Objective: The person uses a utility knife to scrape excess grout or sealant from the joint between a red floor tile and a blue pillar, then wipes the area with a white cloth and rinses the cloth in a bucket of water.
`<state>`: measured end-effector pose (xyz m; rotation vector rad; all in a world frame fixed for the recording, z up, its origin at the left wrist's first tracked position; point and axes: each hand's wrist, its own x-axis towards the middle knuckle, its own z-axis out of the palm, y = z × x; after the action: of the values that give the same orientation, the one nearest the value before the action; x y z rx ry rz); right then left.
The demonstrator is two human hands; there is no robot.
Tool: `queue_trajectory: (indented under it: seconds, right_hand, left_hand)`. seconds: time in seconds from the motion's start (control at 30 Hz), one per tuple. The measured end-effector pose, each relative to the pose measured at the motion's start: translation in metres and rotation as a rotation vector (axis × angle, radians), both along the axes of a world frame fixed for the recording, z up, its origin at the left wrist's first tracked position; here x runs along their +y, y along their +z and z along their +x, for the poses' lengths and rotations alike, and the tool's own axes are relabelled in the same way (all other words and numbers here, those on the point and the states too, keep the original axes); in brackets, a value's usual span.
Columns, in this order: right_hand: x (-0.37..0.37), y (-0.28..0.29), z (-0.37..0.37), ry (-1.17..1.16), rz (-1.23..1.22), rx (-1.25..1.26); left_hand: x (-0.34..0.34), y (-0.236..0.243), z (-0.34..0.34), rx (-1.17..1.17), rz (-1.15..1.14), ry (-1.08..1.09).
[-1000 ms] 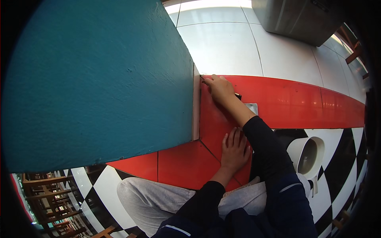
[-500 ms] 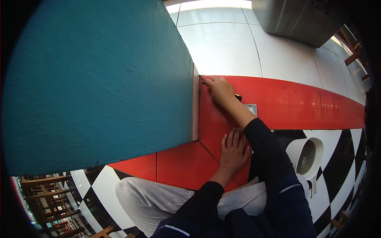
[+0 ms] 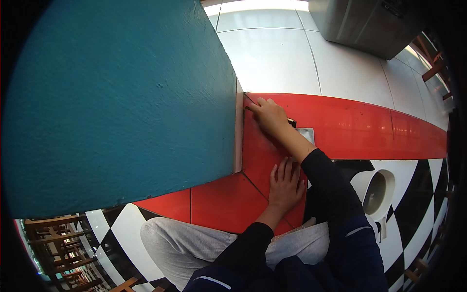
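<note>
My right hand (image 3: 270,117) reaches forward to the seam where the red tiled ledge (image 3: 335,126) meets the base strip (image 3: 239,131) of a teal wall (image 3: 131,107). Its fingers are curled and pinched, with a small dark bit at the tips that I cannot make out. Nearer to me, my left hand (image 3: 286,191) lies flat on the red tiles, fingers spread and holding nothing. Beside my right wrist sits a small black item (image 3: 292,122). A pale, flat rectangular piece (image 3: 307,134), partly covered by my right forearm, lies next to it.
A white tub with a handle (image 3: 373,194) stands right of my right arm on the black-and-white checkered floor (image 3: 413,180). White tiles (image 3: 272,53) stretch beyond the ledge, with a grey box (image 3: 369,27) at the back right. Wooden chairs (image 3: 58,238) stand at the lower left.
My right hand has shifted slightly toward me along the wall seam, its fingertips lower beside the base strip. My left hand stays nearly in place.
</note>
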<state>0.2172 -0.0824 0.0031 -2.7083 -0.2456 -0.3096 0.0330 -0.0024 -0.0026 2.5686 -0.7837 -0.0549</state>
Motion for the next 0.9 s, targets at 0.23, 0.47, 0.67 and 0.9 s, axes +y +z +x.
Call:
queue_trajectory:
  seconds: [0.23,0.47,0.67,0.9]
  right_hand:
    - [-0.001,-0.001,-0.003,-0.035,-0.034,-0.004]
    - [0.001,-0.004,-0.002,-0.034,-0.035,-0.012]
    - [-0.007,-0.004,0.013,-0.155,0.028,-0.087]
    - [-0.006,-0.003,0.009,-0.124,0.010,-0.018]
  left_hand:
    - [0.000,-0.001,0.001,-0.016,-0.004,-0.013]
    - [-0.003,0.000,0.000,0.009,0.012,-0.013]
    - [-0.005,-0.003,-0.002,-0.017,-0.012,-0.023]
    - [-0.003,-0.002,0.000,-0.036,0.036,-0.041]
